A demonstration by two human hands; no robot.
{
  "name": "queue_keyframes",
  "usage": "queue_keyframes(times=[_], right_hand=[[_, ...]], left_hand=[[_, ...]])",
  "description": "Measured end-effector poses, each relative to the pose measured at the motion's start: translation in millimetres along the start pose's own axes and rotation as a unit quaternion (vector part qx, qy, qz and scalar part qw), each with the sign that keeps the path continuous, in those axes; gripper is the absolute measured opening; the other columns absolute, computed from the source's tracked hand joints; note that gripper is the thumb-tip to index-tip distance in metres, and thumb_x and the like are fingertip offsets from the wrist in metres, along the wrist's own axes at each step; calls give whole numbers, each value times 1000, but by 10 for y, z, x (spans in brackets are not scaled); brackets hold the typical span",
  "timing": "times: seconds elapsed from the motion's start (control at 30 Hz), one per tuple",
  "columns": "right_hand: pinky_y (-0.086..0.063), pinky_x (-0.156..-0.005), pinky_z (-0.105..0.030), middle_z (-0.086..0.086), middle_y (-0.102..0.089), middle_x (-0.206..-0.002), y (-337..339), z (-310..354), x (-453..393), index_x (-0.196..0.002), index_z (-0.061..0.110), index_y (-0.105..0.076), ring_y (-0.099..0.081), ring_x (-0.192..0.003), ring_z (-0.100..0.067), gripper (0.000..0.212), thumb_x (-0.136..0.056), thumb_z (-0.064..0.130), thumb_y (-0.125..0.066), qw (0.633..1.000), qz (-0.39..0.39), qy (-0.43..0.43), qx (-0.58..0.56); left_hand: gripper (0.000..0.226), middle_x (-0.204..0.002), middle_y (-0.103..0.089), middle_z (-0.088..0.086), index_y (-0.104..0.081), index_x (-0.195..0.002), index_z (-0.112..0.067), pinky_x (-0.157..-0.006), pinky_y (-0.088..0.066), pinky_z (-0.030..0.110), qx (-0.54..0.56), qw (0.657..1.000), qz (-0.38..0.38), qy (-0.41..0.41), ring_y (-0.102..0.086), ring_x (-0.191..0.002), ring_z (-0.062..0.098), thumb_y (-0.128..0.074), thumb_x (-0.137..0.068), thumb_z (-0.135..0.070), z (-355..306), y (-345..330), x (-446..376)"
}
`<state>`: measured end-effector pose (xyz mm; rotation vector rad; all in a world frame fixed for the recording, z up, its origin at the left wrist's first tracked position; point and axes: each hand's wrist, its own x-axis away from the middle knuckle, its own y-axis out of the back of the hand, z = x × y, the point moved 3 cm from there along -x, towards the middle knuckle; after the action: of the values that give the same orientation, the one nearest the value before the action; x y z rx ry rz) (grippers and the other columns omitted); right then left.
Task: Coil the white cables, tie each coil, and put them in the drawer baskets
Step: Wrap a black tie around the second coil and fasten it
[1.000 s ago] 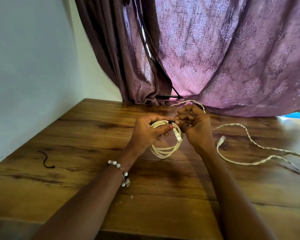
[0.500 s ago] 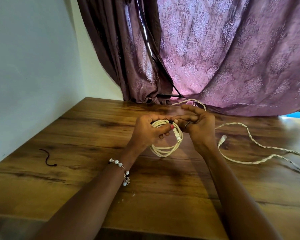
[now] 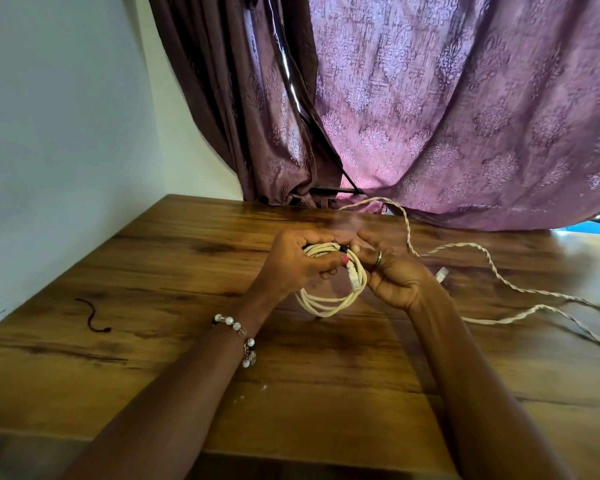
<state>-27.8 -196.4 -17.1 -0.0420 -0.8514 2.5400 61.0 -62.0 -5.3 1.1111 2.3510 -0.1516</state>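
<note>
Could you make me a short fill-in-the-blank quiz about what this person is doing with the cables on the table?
1. The left hand grips a white cable wound into a ____.
2. A small ____ tie sits on the coiled cable between the two hands.
3. The ring is on the ____ hand.
4. The loose twisted cable lies on the wooden ____.

Missing words: coil; black; right; table

Top of coil (image 3: 329,303) hidden inside left hand (image 3: 300,259), right hand (image 3: 394,268) fingers (image 3: 368,239) motion-blurred, loose cable (image 3: 499,277) cut off at right edge, black tie (image 3: 343,249) too small to read.
</note>
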Motion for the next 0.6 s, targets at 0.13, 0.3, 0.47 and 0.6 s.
queue_keyframes(times=[0.13,0.3,0.47,0.6], right_hand=[[-59,-64,-32,-24,-62,-115,-34,-24,-16,-140,-1,-36,-69,-89,-25,88,-62,-1,-78,999,29,-10,31],[-60,-72,-39,-17,-70,-92,-133,-5,96,-89,0,-70,-68,-82,-24,29,-76,25,-63,997,32,34,53],[-58,-70,-48,-17,-70,-102,22,98,558,-106,9,-64,-67,-88,-31,43,-66,20,-76,970,-13,38,240],[-55,-74,-51,-20,-71,-90,208,233,963,-101,-2,-67,-67,-74,-29,26,-77,4,-72,951,-88,84,284]], left_hand=[[27,-81,-70,24,-69,-103,-2,-50,-53,23,6,1000,3,-6,-62,-59,20,-73,-76,2,-16,-32,-8],[24,-62,-69,3,-69,-101,-9,-46,-47,17,61,995,-70,30,-58,-48,8,-70,-80,1,55,-70,-36],[16,-67,-71,1,-65,-102,-5,-54,-51,20,228,949,-169,135,-64,-57,8,-65,-86,-5,1,-182,-46],[10,-74,-72,6,-66,-94,-9,-56,-50,25,317,918,-88,221,-66,-60,11,-60,-90,-16,-67,-593,59]])
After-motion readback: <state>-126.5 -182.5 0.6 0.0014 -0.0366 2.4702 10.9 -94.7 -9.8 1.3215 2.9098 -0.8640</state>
